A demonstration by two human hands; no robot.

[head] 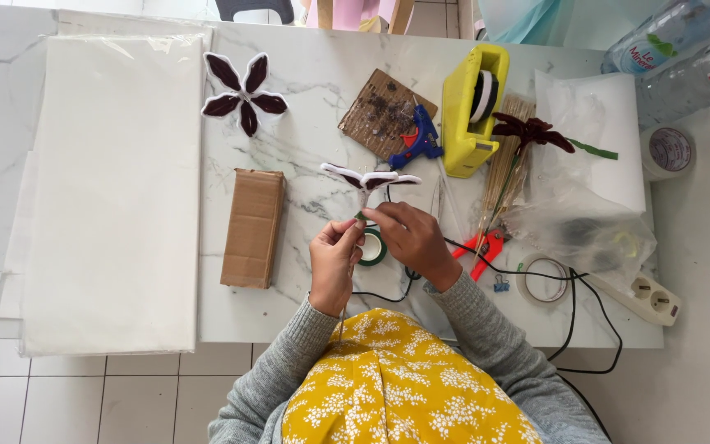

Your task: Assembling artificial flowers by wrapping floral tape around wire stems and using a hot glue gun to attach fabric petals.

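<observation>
From up here I cannot see much of the stem under the dark, white-edged paper flower (369, 178): both hands cover it, and only a thin wire shows running down from my left hand (333, 265) toward the yellow patterned cloth (396, 382) at my lap. A roll of green floral tape (372, 247) sits just below the flower, half hidden behind my right hand (411, 242). What lies inside the crumpled clear plastic bag (581, 222), well right of the flower, is too blurred to tell, and the water bottles (684, 41) far up right are cut off by the frame.

The desk (322, 123) edge runs close below my hands, with tiled floor beyond it. Left of the flower, past the folded cardboard piece (252, 228), wide white paper sheets (112, 189) take up that side. Bare marble lies between the flower and a second, flat-lying flower (243, 93) up left. Right of the flower it is crowded: a blue glue gun (417, 140), a yellow tape dispenser (472, 111), bamboo skewers (507, 164) and red cutters (485, 245).

The flower stands just above my fingers. My left fingers (347, 226) are closed on the stem right under the petals; my right fingers (375, 215) pinch the same spot from the other side, touching the green wrap.
</observation>
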